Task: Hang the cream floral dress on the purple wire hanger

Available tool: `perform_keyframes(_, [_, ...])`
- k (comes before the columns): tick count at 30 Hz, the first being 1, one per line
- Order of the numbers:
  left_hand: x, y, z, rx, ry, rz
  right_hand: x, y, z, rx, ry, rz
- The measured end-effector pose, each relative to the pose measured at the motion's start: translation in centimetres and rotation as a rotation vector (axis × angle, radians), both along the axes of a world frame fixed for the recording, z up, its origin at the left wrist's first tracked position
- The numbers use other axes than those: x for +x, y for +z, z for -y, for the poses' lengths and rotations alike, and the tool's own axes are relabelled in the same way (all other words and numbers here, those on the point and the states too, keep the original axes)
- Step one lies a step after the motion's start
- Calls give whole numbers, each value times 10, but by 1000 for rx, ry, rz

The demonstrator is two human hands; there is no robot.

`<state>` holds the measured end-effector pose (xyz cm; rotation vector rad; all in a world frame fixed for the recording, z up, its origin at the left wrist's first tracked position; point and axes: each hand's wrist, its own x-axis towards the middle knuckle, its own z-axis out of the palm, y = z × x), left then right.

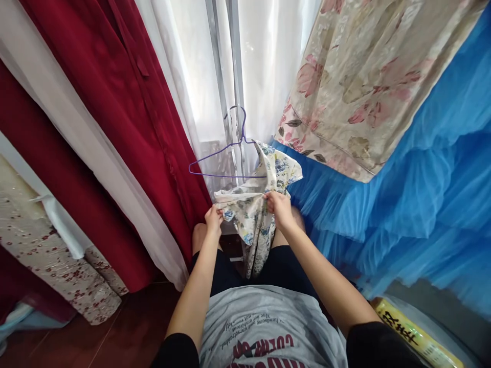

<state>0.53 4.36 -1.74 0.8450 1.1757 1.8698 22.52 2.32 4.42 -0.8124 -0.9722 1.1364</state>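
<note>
A cream floral garment [253, 217] with blue flowers hangs in front of my knees, its right shoulder over one arm of a purple wire hanger [215, 155]. The hanger's left arm is bare, and its hook is up by a grey metal pole. My left hand [214, 219] is closed on the garment's left edge. My right hand [279, 208] pinches the cloth near the middle, below the hanger. Between the two hands the fabric is stretched, and its lower part falls between my thighs.
Red curtains [126, 102] and white ones hang at left. Two grey metal poles [236, 76] stand ahead before white cloth. At right hang a pink floral cloth [345, 97] and blue ruffled tulle [337, 204]. A yellow package [414, 332] lies lower right.
</note>
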Motion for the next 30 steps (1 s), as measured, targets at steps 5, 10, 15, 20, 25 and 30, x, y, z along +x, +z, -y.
perform_keyframes(5, [41,17,13,111,-188,-120,64,-23,-10,-82,-278,-130])
perform_keyframes(10, [80,67,35,379,-320,-497,77,-27,-6,-47,-432,-149])
perform_keyframes(15, [108,81,52,448,-338,-590,32,-17,18,-92,232,79])
perform_keyframes(20, [86,73,41,272,-355,-591,5,-2,40,-105,707,167])
perform_keyframes(25, [33,51,61,15,-981,-503,13,27,38,-88,601,54])
perform_keyframes(30, [-35,30,75,-186,-799,-1048,42,67,22,13,530,265])
